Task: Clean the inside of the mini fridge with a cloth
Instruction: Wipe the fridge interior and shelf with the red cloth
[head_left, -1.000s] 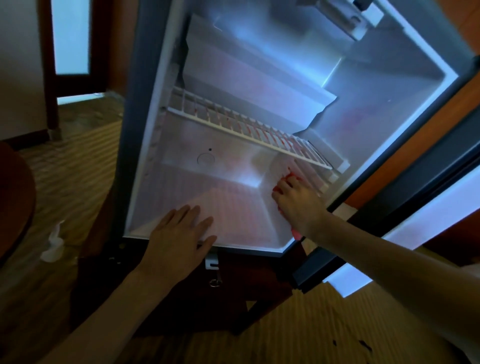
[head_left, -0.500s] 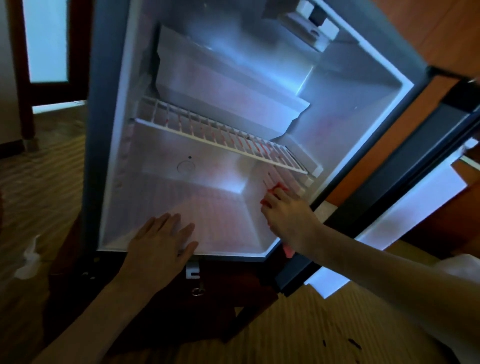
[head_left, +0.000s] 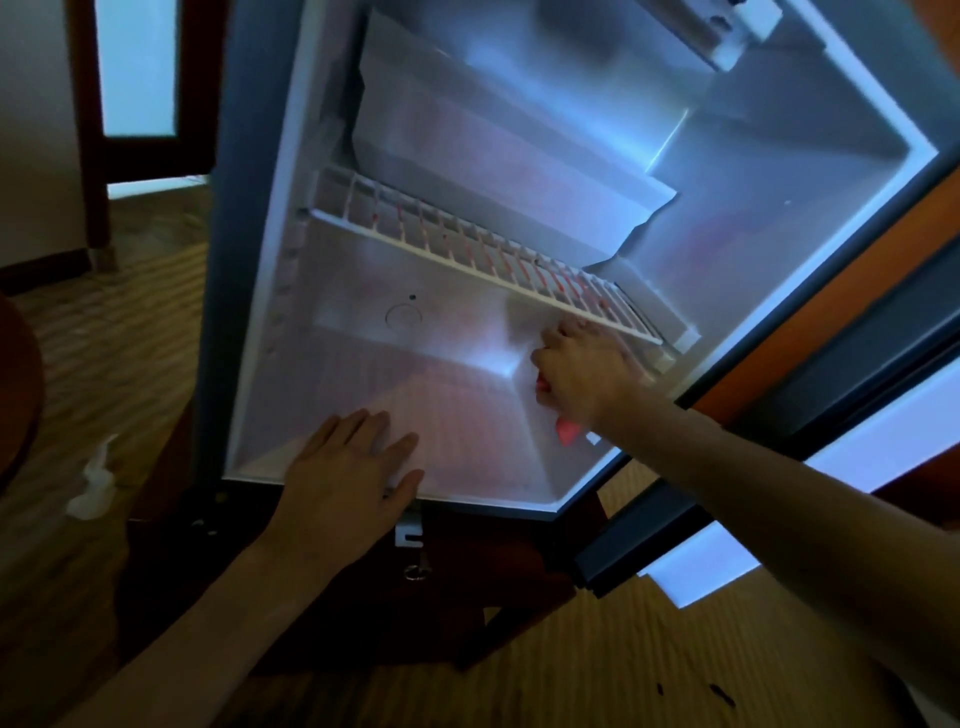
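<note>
Inside the mini fridge (head_left: 753, 249), right hand (head_left: 582, 374) presses a red cloth (head_left: 567, 431) — left hand (head_left: 353, 467) flat; striped carpet (head_left: 597, 691).

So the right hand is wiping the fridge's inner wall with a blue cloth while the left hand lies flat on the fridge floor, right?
Not quite: the cloth is red, not blue, as the head view shows. The rest holds: the right hand wipes the mini fridge's inner wall, and the left hand lies flat on its floor.

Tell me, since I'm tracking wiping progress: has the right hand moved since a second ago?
Yes. The right hand with the red cloth rose toward the wire shelf.
</note>
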